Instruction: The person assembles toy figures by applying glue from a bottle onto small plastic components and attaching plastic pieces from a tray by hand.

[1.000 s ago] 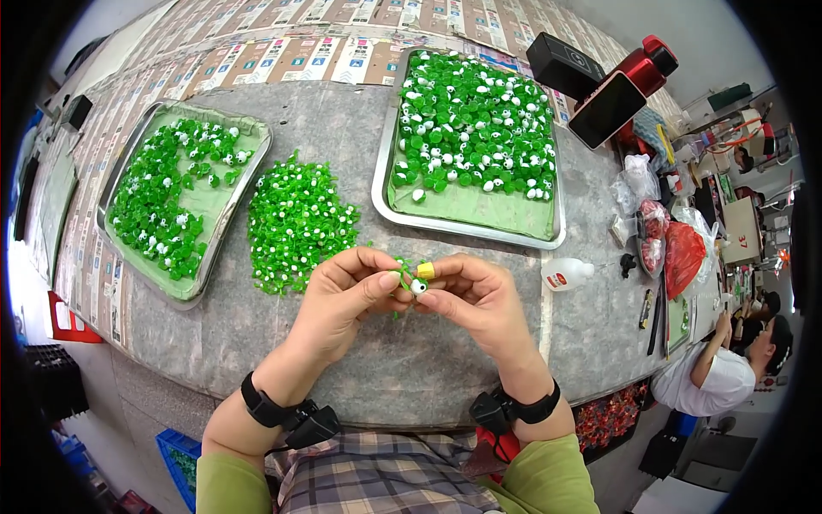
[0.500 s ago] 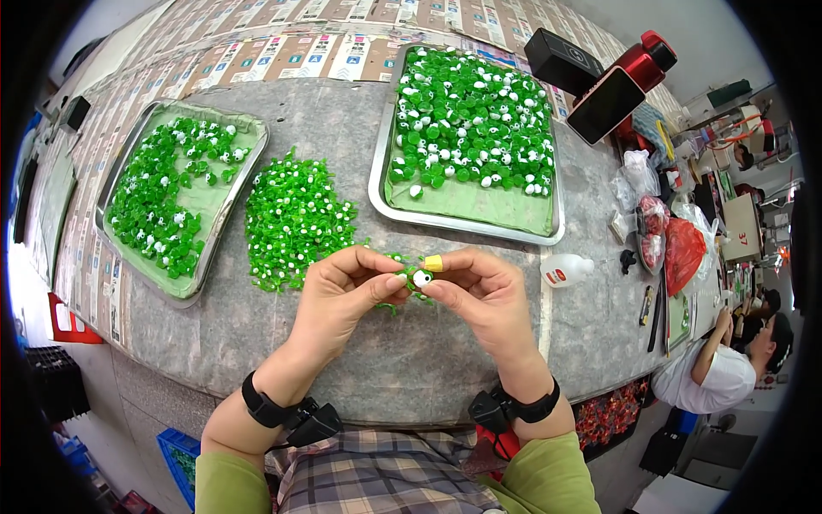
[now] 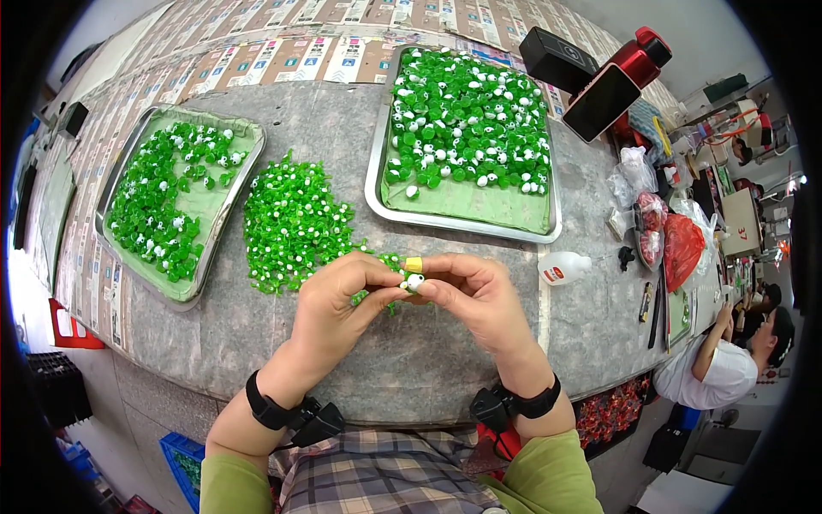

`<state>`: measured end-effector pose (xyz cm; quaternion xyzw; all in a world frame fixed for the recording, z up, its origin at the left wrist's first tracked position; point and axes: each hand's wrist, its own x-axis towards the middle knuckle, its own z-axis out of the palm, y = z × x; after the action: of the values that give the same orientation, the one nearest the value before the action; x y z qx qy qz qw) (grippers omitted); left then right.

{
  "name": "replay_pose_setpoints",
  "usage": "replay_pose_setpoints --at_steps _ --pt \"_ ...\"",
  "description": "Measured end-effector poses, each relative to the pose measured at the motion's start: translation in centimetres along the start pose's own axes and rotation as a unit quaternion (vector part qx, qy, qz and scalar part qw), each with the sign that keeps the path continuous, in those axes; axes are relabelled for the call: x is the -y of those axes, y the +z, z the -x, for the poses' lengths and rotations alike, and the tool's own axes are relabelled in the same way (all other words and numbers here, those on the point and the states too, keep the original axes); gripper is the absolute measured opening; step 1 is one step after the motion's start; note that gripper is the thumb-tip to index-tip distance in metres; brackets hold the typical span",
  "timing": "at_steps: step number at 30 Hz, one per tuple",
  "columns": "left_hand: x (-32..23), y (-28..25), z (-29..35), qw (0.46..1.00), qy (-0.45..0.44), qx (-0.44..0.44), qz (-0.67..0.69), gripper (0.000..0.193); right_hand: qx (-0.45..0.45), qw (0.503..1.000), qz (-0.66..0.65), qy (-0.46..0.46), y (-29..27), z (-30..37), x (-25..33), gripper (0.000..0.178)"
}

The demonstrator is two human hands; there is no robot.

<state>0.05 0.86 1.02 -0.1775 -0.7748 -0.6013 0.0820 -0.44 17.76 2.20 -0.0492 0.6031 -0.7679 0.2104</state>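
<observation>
One white ball with a dark dot [image 3: 415, 281] is pinched between the fingertips of the left hand [image 3: 336, 300] and the right hand [image 3: 476, 301], to the right of the near end of the green pile [image 3: 295, 224]. Left of that pile sits a partly filled tray [image 3: 203, 195], while right of it lie a fuller tray [image 3: 479, 202] and, well apart from it, a white bottle [image 3: 572, 266].

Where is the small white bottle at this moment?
In the head view, the white bottle is right of the right hand, just below the larger tray.
</observation>
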Motion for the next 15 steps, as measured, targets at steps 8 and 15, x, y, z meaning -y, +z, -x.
replay_pose_setpoints --at_steps 8,15 --pt "0.00 -0.15 -0.10 0.996 0.043 0.002 -0.074 0.013 -0.001 1.000 -0.009 0.028 -0.10 -0.28 -0.36 0.023" --pt "0.13 0.13 -0.11 0.998 -0.060 0.011 0.014 0.009 -0.009 0.999 -0.011 0.029 -0.98 -0.48 -0.13 0.022"
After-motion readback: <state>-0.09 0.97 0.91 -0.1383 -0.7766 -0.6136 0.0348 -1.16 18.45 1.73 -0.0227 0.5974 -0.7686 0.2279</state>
